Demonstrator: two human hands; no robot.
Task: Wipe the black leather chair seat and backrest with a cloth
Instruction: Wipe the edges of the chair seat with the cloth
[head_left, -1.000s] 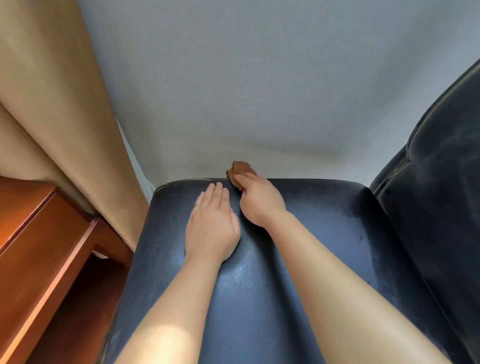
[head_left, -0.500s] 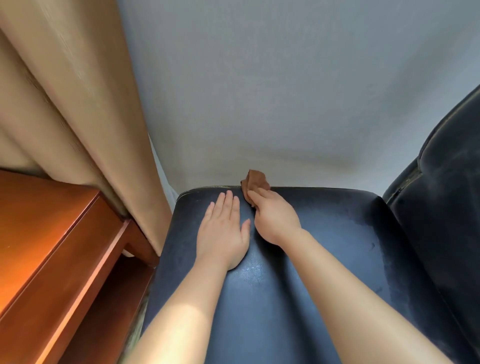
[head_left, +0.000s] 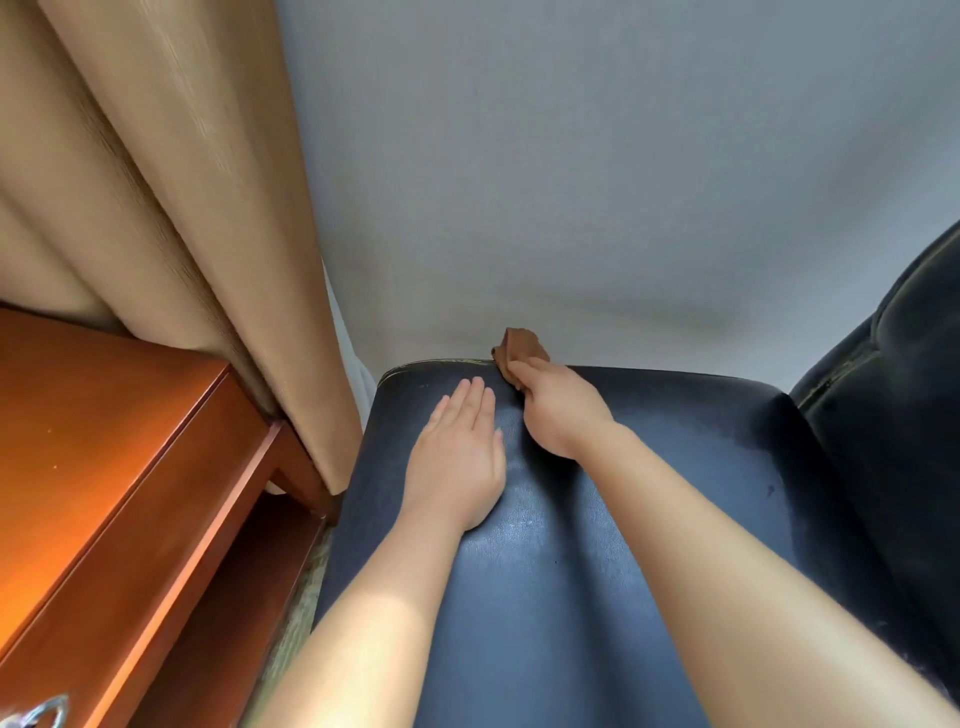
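Right hand (head_left: 563, 415) grips brown cloth (head_left: 522, 347) at seat (head_left: 597, 545) far edge | left hand (head_left: 457, 457) flat, fingers straight, beside it | backrest (head_left: 893, 405) lies to the right

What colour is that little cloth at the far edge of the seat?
Brown. The cloth shows best in the head view, held by the right hand.
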